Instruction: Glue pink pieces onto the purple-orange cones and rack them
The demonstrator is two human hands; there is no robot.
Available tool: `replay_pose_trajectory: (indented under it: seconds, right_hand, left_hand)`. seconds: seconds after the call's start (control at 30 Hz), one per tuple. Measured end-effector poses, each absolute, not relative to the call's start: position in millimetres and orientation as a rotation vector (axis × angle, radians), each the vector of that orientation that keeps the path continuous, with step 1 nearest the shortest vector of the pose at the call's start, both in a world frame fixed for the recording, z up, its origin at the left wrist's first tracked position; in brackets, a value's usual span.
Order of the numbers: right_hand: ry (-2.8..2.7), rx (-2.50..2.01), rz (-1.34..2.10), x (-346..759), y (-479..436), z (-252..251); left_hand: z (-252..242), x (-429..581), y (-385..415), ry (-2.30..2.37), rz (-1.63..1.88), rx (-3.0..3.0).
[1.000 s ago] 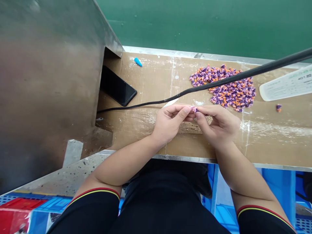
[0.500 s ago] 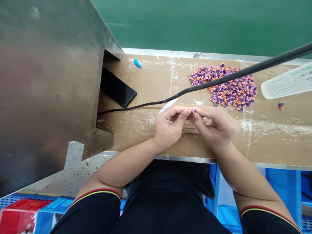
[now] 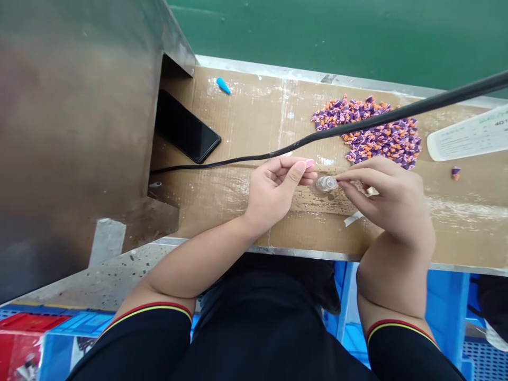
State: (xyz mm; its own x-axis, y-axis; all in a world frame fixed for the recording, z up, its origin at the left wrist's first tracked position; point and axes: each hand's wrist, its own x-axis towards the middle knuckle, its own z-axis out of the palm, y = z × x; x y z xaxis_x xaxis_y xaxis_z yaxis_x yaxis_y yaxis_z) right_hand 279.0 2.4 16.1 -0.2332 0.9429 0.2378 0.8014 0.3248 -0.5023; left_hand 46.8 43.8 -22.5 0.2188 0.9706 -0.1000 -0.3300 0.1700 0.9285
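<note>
My left hand (image 3: 275, 193) is curled, fingertips together above the cardboard, and shows nothing in its grip. My right hand (image 3: 391, 203) reaches in from the right, its index fingertip and thumb closing on the end of a small clear plastic piece (image 3: 326, 183) just above the cardboard. A heap of purple and orange pieces (image 3: 381, 132) lies beyond my right hand, under a black cable (image 3: 278, 154). One loose purple and orange piece (image 3: 456, 172) lies apart at the right. A thin white strip (image 3: 353, 218) lies just below my right fingers.
The cardboard-covered bench (image 3: 246, 116) has a metal edge. On it lie a black phone (image 3: 186, 127), a small blue cone (image 3: 223, 85) and a printed white card (image 3: 468, 135). A steel panel (image 3: 71, 132) stands at the left, a green wall (image 3: 317, 32) beyond.
My hands have parted, with the right one shifting rightward. The small purple piece between my fingertips no longer shows, and a clear plastic piece now shows at my right fingertips.
</note>
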Motion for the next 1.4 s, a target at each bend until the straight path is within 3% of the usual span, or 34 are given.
replay_pose_trajectory:
  seconds: [0.23, 0.47, 0.8, 1.13, 1.4]
  right_hand:
    - [-2.137, -1.421, 0.264, 269, 2, 15]
    - [-1.765, -1.198, -0.043, 226, 4, -3]
    - [-1.689, -1.200, -0.009, 209, 6, -12]
    - [-1.674, -1.328, 0.045, 208, 2, -13]
    - [-1.724, -1.263, -0.212, 202, -1, -11]
  left_hand:
    - [-25, 47, 44, 0.772, 1.117, 0.845]
    - [-26, 50, 43, 0.719, 1.011, 0.655]
    - [-23, 51, 41, 0.695, 1.035, 0.717]
    - [-29, 48, 38, 0.702, 1.153, 1.005]
    - [-34, 49, 36, 0.691, 1.341, 1.300]
